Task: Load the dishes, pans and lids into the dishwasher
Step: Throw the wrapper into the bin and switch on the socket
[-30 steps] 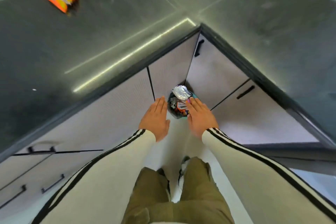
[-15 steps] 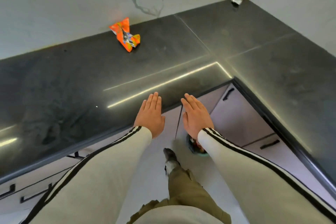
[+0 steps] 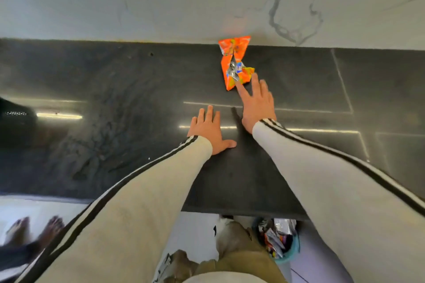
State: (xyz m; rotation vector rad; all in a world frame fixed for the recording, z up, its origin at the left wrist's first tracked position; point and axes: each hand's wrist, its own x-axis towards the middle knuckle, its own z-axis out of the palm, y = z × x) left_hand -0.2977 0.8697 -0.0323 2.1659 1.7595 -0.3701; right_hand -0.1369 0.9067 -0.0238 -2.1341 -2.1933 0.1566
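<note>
**Moved left hand [image 3: 209, 131] and right hand [image 3: 255, 103] forward, right up to orange wrapper [image 3: 234, 62]**

Pushed both hands on since half a second ago: then at the front edge of the dark countertop [image 3: 115, 110], now well over it. Closed the gap to the wrapper, earlier well apart from either hand at 11 o'clock. Swung the view too: lost the counter corner at 3 o'clock, gained blurred bare feet [image 3: 34, 230] of another person at 8 o'clock.

Reaches right arm toward 12 o'clock, nearly straight, in a pale striped sleeve [image 3: 322, 167]. Spreads right fingers straight and apart, clamped on nothing. Sets index fingertip [image 3: 238, 86] at the wrapper's near end; touching or just above, cannot tell.

Lays left hand palm down at 7 o'clock of the right hand, near it but apart. Holds fingers straight and close together, thumb out toward 3 o'clock, gripping nothing. Cannot tell whether palm presses the stone or floats just over it.

Finds wrapper crumpled, far end against the white marble wall [image 3: 138, 0] at 12 o'clock. Shows teal bin [image 3: 292, 257] of foil wrappers on the floor at 5 o'clock, partly behind the right forearm, beside olive trousers [image 3: 241, 259]; seen under the right wrist half a second ago.

Cannot place dishes, pans, lids or dishwasher: none in frame.
</note>
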